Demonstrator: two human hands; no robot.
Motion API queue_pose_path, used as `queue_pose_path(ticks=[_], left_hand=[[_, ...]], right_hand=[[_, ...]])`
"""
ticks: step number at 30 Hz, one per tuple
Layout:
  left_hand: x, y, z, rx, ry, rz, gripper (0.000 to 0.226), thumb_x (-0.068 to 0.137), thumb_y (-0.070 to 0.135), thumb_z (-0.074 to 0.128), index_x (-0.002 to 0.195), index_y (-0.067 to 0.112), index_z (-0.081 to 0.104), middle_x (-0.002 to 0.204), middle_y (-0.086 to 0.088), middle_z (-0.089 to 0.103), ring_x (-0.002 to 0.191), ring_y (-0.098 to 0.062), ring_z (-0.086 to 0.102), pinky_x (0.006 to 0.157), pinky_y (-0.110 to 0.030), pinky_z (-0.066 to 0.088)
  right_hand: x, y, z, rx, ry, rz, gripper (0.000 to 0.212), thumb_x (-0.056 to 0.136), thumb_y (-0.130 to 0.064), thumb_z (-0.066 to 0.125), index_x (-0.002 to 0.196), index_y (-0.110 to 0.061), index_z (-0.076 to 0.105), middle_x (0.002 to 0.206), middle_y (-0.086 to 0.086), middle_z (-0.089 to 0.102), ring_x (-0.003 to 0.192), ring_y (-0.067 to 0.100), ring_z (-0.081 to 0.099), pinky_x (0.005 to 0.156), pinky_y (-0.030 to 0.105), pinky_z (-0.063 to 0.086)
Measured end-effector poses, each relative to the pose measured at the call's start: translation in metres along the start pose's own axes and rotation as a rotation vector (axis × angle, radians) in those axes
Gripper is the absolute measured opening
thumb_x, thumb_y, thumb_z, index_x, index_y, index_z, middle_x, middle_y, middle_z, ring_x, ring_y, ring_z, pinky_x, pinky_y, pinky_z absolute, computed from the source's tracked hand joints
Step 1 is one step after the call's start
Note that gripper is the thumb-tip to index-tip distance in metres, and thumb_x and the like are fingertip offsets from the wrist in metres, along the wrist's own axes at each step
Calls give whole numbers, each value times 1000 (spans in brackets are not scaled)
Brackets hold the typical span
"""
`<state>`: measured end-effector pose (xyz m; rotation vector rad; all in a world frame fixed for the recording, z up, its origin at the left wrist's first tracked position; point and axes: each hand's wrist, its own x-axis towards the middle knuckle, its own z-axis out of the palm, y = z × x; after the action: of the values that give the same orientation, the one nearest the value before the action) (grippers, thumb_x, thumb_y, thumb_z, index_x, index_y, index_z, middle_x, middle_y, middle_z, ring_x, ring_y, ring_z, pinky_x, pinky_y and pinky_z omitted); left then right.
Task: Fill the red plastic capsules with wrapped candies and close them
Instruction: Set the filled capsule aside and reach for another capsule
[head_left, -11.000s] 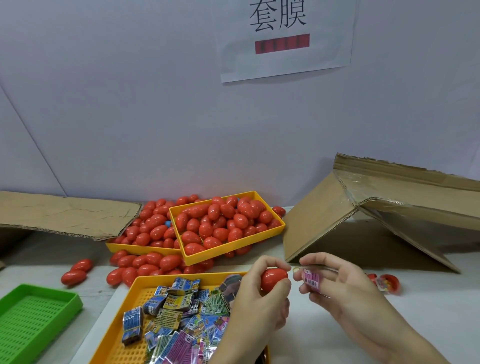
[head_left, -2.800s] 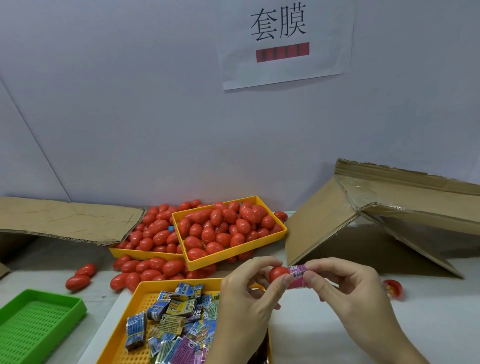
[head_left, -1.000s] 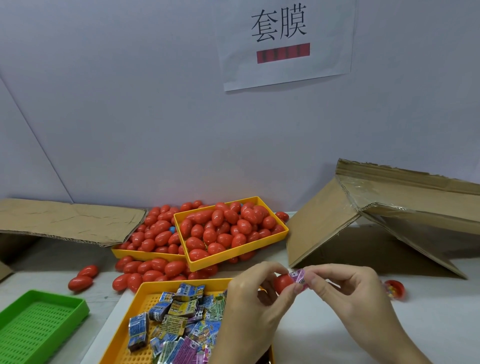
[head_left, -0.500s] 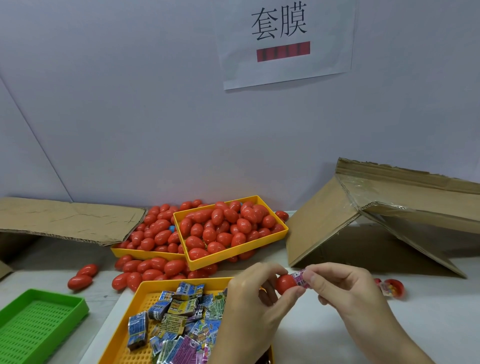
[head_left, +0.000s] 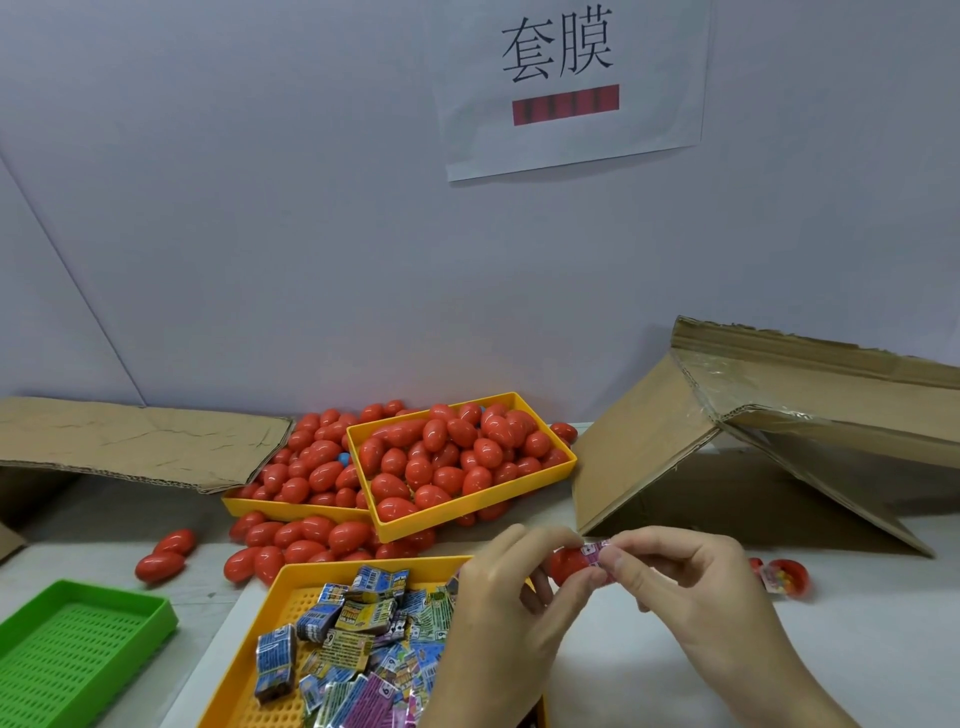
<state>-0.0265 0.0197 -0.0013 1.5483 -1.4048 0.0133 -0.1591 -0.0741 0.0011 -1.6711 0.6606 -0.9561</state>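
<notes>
Now the red plastic capsule half (head_left: 566, 565) sits pinched in the fingers of the left hand (head_left: 506, 613), held above the table edge between the two trays of stock, and the pink wrapped candy (head_left: 596, 554) is pressed against its open end by thumb and forefinger of the right hand (head_left: 685, 582). Compared with the frames of a few seconds ago, less of the pink wrapper shows outside the red shell; half a second back it stood slightly further out. Judgement: the candy is going in slowly, the fit is tight, and the capsule is not yet closed. Both hands clench their items; neither has let go. Just right of the hands, another open red capsule piece with a clear candy packet (head_left: 784, 577) lies on the white table (head_left: 857, 639); it could be the matching cap, though I cannot tell. Below the left hand is the near yellow perforated tray (head_left: 270, 649) heaped with blue, green and purple wrapped candies (head_left: 358, 629). Behind it, two yellow trays of closed red egg-shaped capsules (head_left: 457, 462) overflow, with loose ones scattered on the table toward an empty-looking green perforated tray (head_left: 78, 644) at far left. Brown cardboard flaps (head_left: 727, 447) lean at right and left; a paper sign (head_left: 571, 83) hangs on the wall. Nothing blocks the hands; the only hindrance appears to be the wrapper's bulk at the capsule mouth.
</notes>
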Motion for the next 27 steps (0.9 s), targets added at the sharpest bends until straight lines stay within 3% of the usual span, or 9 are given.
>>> queue_pose_path(ticks=[4,7,11,13,16,21,24,27], left_hand=[[-1,0,3,-98,57,-72,20,83,44,70,95,28,71,81,14,61,70,-14,60,50,-33,56],[-2,1,5,-264,76,-169,17,80,37,72,94,28,71,77,12,63,71,-13,62,52,-31,60],[-2,3,10,-465,85,-272,15,79,33,74,93,27,72,79,0,70,76,-22,68,62,-34,62],[-1,4,11,-556,85,-308,12,79,30,74,91,27,72,82,-6,72,80,-29,70,66,-32,61],[-1,6,13,-697,70,-358,13,81,29,72,94,25,72,88,-9,75,87,-28,72,72,-32,60],[-1,8,16,-856,96,-460,21,78,26,71,97,16,73,90,-15,76,89,-27,74,72,-28,59],[-1,9,17,-951,116,-521,19,76,21,71,93,16,77,87,-21,75,84,-29,74,70,-28,59],[-1,8,18,-1012,117,-570,21,72,18,71,91,17,79,85,-24,74,83,-30,75,68,-27,60]], right_hand=[[0,1,-1,9,-2,-16,13,64,-37,69,71,-46,76,75,-11,74,78,-1,66,58,10,50],[1,4,-1,-1,-8,-18,15,63,-38,70,77,-42,77,85,-13,74,89,1,66,66,16,54],[1,7,1,11,24,-43,28,63,-37,73,89,-27,72,88,-8,73,89,9,67,69,22,59],[1,8,1,48,20,-40,37,65,-35,75,100,-28,69,92,-10,73,91,9,68,68,21,58],[0,7,2,72,-11,-29,47,63,-38,77,109,-32,66,98,-14,73,95,5,68,71,20,58],[-2,7,7,43,20,-76,37,62,-37,75,98,-40,70,94,-20,73,96,-2,65,64,8,51],[-2,7,8,5,39,-85,27,61,-39,75,85,-50,71,91,-21,73,95,-4,63,65,10,52],[-2,8,9,-35,50,-70,23,59,-42,74,81,-49,70,93,-24,71,96,-5,62,67,12,54]])
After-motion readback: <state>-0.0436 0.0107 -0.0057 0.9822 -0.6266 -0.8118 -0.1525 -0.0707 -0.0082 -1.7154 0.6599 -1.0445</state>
